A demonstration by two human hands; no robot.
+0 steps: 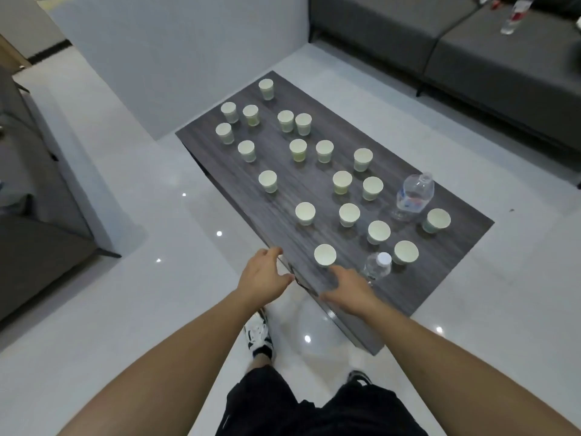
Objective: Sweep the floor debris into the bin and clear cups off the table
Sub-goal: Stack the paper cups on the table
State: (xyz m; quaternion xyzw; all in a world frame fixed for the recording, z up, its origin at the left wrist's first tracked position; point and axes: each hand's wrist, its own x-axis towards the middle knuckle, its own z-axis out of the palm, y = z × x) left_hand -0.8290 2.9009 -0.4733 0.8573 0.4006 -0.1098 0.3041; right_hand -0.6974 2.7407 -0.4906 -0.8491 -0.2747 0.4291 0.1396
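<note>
a: so where are the paper cups (324,255)?
b: all upright, scattered over the dark tabletop (314,190), nearest one just beyond the right hand (347,289).
a: and each grip?
b: both released. left hand (264,275) hovers at the tabletop's near edge, fingers loosely spread, holding nothing; right hand lies flat over the surface, beside a capped bottle (377,265). a larger bottle (413,196) stands further right.

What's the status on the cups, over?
Left hand open at table edge, empty. Right hand open, reaching toward nearest cup. No cups cleared yet. Capped bottle right beside it.
</note>
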